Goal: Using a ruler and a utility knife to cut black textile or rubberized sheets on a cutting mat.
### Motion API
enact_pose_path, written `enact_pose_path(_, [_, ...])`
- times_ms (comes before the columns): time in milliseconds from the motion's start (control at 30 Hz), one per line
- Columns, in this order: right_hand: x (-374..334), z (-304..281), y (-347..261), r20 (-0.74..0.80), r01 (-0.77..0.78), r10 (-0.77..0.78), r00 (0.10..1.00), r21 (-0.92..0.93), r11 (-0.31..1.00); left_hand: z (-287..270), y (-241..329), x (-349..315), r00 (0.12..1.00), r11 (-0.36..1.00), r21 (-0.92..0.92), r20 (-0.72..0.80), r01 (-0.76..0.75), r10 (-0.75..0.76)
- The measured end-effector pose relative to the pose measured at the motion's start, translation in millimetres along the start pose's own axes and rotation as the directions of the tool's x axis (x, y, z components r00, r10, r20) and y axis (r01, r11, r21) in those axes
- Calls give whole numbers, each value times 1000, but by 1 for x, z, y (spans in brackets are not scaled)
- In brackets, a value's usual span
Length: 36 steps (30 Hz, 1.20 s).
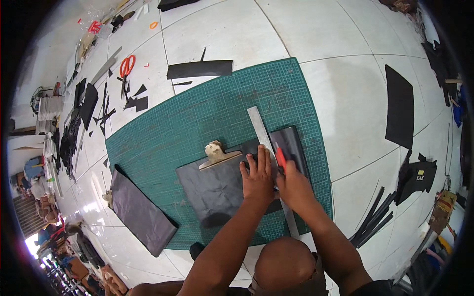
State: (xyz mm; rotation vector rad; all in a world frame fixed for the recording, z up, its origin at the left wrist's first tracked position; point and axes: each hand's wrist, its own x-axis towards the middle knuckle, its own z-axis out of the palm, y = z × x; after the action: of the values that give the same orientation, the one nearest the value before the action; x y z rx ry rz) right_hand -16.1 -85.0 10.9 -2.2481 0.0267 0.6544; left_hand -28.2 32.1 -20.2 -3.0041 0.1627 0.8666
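My left hand [257,181] lies flat with fingers spread, its fingertips by the edge of a long metal ruler [256,122]. Under it is a creased dark grey template sheet [207,190], with a large metal bulldog clip [216,154] on its upper edge. Closed around a red-handled utility knife [280,158], my right hand [295,186] rests just right of the ruler. Its blade is hidden by the hands. Smooth black sheet material [287,138] extends out on the ruler's right side. All of this lies on a green gridded cutting mat [222,108].
A second clipped dark sheet [140,212] overlaps the mat's left edge. Orange-handled scissors [127,66] and black scraps [138,102] lie on the white tiles beyond. One black strip [200,69] sits past the far edge; black pieces [399,106] and several dark strips [375,217] lie right.
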Motion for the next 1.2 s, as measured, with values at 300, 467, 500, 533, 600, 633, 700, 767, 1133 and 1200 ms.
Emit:
enact_pose_path(300, [11,12,10,35,-35,43,998,-202,979,-14,0,0,995,999,-40,92,-19,23])
enact_pose_path(467, [13,11,-4,37,-10,19,999,-239,971,12,-3,1,999,1000,22,-31,7,-6])
enact_pose_path(500, [14,8,-6,56,-50,66,996,-246,968,9,-2,1,999,1000,28,-52,6,-5])
enact_pose_path(533, [16,5,-9,75,-89,112,991,-254,963,6,-2,1,999,1000,27,-51,3,-1])
enact_pose_path(600, [23,-5,-15,117,-100,134,984,-259,961,-6,0,0,999,999,-30,41,-13,14])
enact_pose_path(633, [25,-9,-16,159,-107,153,975,-264,959,-12,1,1,999,999,-31,42,-18,19])
enact_pose_path(700, [25,-9,-12,160,-101,147,976,-264,959,-22,3,3,990,999,-22,137,-24,27])
enact_pose_path(767, [19,-13,-8,154,-97,142,978,-268,959,-19,5,4,992,1000,-21,121,-20,22])
enact_pose_path(1133, [-163,-27,62,409,-463,605,683,-398,792,-28,2,2,984,1000,-25,175,-12,16])
enact_pose_path(1200, [-186,-43,70,468,-408,440,766,-173,896,-28,-2,1,985,1000,-17,175,-7,10])
